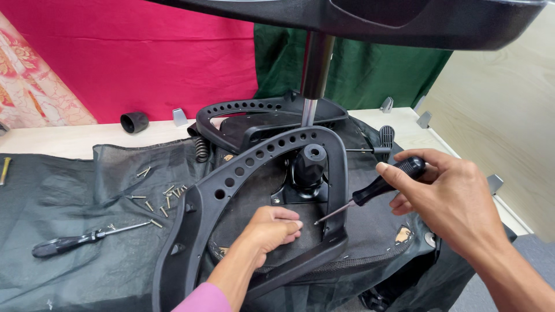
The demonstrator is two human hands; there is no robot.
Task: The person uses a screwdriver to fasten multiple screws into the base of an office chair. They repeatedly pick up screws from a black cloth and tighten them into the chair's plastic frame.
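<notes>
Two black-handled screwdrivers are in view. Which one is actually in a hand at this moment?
The screwdriver at right, gripped by the right hand, its tip angled down near the left hand. The other screwdriver lies untouched on the dark cloth at left, near loose screws.

armrest loop point(254, 156) rings seat plate, gas post point(315, 75) blocks rear, cloth point(52, 190) open L

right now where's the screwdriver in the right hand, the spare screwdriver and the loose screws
screwdriver in the right hand point(378, 188), head view, on its black handle
spare screwdriver point(63, 244), head view, on its black handle
loose screws point(165, 199), head view, middle of the scatter
</notes>
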